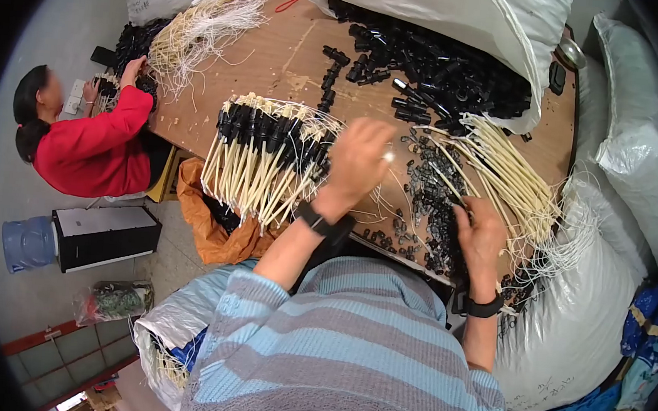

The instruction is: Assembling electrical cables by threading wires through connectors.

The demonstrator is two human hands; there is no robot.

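My left hand (359, 161) is over the right end of a row of cream tubes with black sockets (259, 157). Motion blurs its fingers, and I cannot make out whether they hold anything. My right hand (483, 231) is closed, its thumb and fingers pinching the lower end of a thin pale tube (447, 181) that slants up to the left. Under and around that tube lies a heap of small dark clips (426, 194). Beside my right hand, on its right, is a bundle of cream tubes (513, 174) with white wires trailing from them.
A large white sack (445, 10) spills black sockets (433, 67) across the far side of the wooden table (279, 51). Full white sacks (644, 130) line the right. At left, a person in red (98, 141) works beside a bundle of white wires (195, 40). An orange sack (211, 227) sits below the table edge.
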